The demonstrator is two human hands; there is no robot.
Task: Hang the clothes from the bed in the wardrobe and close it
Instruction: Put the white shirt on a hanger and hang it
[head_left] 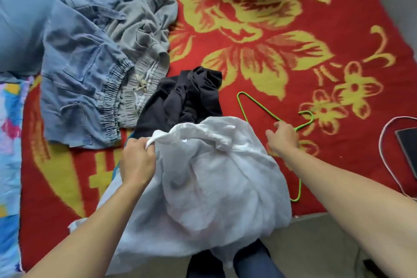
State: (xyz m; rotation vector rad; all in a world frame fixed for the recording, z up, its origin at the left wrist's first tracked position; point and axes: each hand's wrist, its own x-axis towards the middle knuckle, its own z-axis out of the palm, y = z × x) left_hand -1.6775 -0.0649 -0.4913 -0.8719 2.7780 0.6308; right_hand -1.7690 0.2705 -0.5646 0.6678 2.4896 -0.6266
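View from my head, down onto the bed [293, 29]. My left hand [137, 160] grips the white shirt [203, 176] by its collar; the shirt hangs over the bed's near edge. My right hand [282, 137], fingers loose and spread, holds nothing and reaches over the neck of the green hanger [261, 106], which lies on the blanket just right of the shirt. I cannot tell whether it touches the wire. The task looks to be at an early stage. The shirt is not yet on the hanger. The black garment [187, 97], denim shorts [83, 74] and grey shorts [140, 36] lie unhung on the bed. The wardrobe is out of view, so I cannot judge what it holds or whether it is closed.
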